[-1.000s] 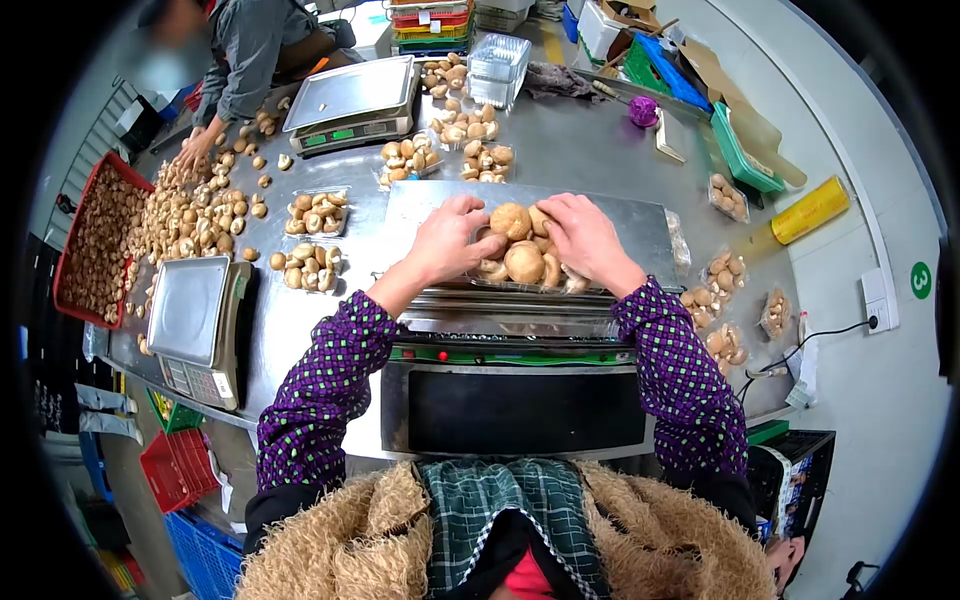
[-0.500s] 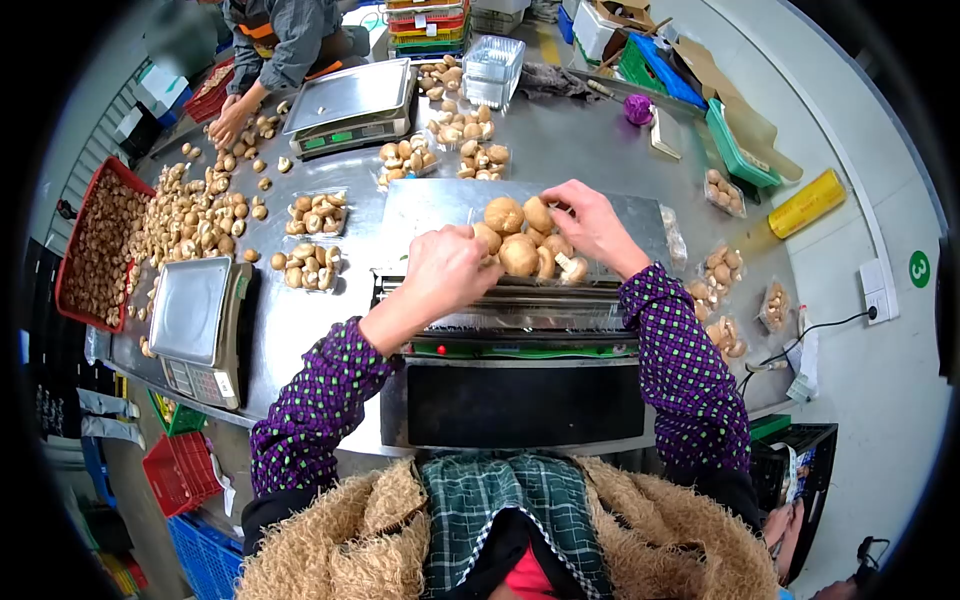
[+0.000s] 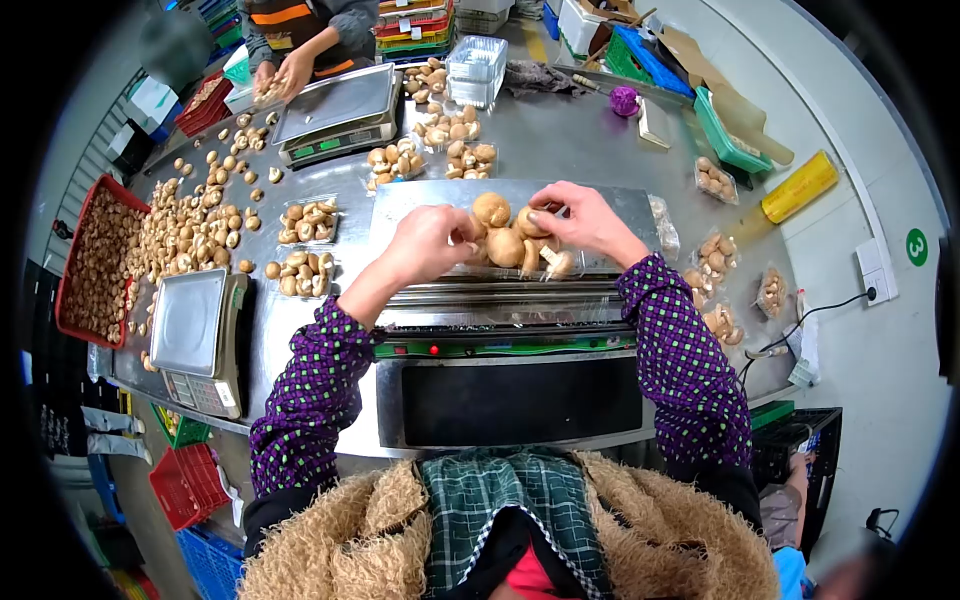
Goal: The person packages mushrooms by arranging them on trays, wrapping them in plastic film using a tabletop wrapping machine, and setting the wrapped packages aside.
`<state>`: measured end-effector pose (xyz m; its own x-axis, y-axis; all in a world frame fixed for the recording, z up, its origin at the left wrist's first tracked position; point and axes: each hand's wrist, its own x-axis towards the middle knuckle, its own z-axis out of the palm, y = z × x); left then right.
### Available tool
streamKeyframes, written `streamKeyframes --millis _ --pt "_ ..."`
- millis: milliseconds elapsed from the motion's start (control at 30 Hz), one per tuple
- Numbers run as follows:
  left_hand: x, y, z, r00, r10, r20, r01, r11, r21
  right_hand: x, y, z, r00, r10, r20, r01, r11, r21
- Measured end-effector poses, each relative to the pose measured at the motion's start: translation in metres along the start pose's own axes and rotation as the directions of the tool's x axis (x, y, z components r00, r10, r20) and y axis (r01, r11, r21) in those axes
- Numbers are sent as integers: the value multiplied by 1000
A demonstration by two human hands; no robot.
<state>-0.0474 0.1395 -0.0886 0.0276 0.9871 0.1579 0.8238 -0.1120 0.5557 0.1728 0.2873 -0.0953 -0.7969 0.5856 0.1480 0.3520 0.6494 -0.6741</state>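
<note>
The right hand [image 3: 582,215] is now reaching further in, holding one mushroom [image 3: 525,223] narrowly between thumb and fingers. The left hand [image 3: 430,243] is curling; its hold I cannot tell. Between them the mushroom pile [image 3: 506,248] is lying, seemingly still being arranged.

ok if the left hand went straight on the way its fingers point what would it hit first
The left hand would most likely meet the near side of the mushroom cluster right beside its fingertips; whether they touch it is hard to tell from this view.
</note>
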Motion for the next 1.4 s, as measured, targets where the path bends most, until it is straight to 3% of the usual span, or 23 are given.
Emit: streamKeyframes --millis 67,100,167,200,233,300,400,433,467,500,533,600,667,733,833,967,1000,1067,1133,1200,1300,1367,1400 --pt "-3 -1 -11 1000 -17 -19 15 995 -96 0 -2 0 999 33 -20 -31 998 54" --pt "-5 -1 -18 995 -94 -26 85 970 -229 -2 -3 0 995 -45 -87 43 999 -25" --pt "-10 11 -35 959 -279 56 264 801 -537 -7 -20 -2 981 -128 -144 113 988 -107" --pt "-10 11 -35 958 -283 54 266 800 -538 -9 -34 -2 961 -212 -180 214 977 -7" --pt "-8 12 -33 957 -283 55 243 687 -684 -11 -49 0 932 -287 -223 313 946 90" --pt "-5 17 -23 953 -298 54 186 435 -881 -15 -69 6 943 -292 -158 319 928 190" --pt "3 19 11 946 -319 56 146 267 -953 -16 -71 12 953 -284 -101 302 904 302" --pt "3 18 12 945 -318 76 195 363 -911 -13 -62 9 986 -153 -68 167 912 374" --pt "3 15 16 945 -318 71 189 357 -915 -11 -53 7 999 -19 -26 29 899 437" --pt "3 12 23 939 -131 -318 -80 815 -573 -10 -46 7 999 10 -48 12 896 443" --pt "4 10 29 820 227 -525 -259 966 14 -10 -43 10 999 10 -47 11 899 437" --pt "5 5 37 858 207 -470 -210 977 47 -5 -38 19 958 -239 -157 214 964 -161" --pt "7 -10 53 864 224 -451 -168 973 160 -3 -41 28 924 -328 -197 280 930 -237" --pt "5 -22 57 914 202 -351 -154 975 160 1 -30 37 853 -496 -165 381 805 -455" --pt "-2 -18 57 922 137 -362 -172 983 -66 1 -19 45 866 -443 -230 349 867 -355" --pt "-16 -17 45 849 169 -501 -214 976 -33 -18 -30 19 818 -415 -399 335 906 -258" --pt "-22 -19 38 849 166 -502 -211 977 -34 -34 -30 6 920 -244 -307 185 960 -208" --pt "-35 -19 30 913 263 -312 -217 960 175 -57 -28 -4 998 25 -50 -39 950 -310" --pt "-32 -12 29 918 228 -324 -186 970 156 -64 -28 1 998 2 -62 -27 918 -396" --pt "-28 -5 25 933 241 -268 -128 917 377 -67 -26 3 996 -30 -86 -15 877 -481" --pt "-16 -13 26 949 220 -225 -152 947 285 -59 -24 3 1000 -21 -8 15 895 -446" --pt "-10 -14 27 937 261 -230 -227 960 166 -54 -27 -1 998 -56 27 61 967 -246" --pt "-9 -15 28 935 265 -234 -228 958 172 -51 -26 -1 998 -62 24 66 966 -248"
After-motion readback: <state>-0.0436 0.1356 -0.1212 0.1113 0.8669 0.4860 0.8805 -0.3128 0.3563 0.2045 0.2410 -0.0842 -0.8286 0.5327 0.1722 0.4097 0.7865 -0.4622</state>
